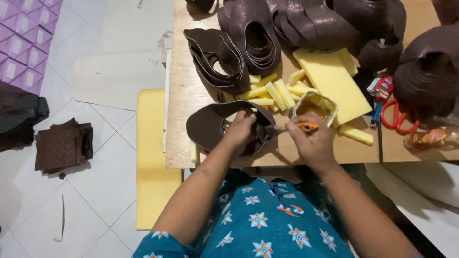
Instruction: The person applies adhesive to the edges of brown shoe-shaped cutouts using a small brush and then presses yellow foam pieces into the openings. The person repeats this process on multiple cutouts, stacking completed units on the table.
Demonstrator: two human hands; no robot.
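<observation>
Leather cutout (pixel 210 125) lies on the tabletop (pixel 184 100), pinned under the left hand (pixel 240 131); right hand (pixel 313 138), just beside, grips a glue brush (pixel 291 127) touching it.

The near-left part of the desk (pixel 179 119) is bare wood, and a strip of bare wood runs along the front edge to the right of the hands, so a hand can pass there without touching anything. Ahead of the hands the way is crowded: yellow foam strips (pixel 270 91) and a yellow foam slab (pixel 332 79) lie just beyond the small tub of glue (pixel 314 106), with stacks of dark brown cut pieces (pixel 224 59) filling the far side. To the right, red-handled scissors (pixel 397 117) and a plastic bottle (pixel 430 138) block the corner.
</observation>
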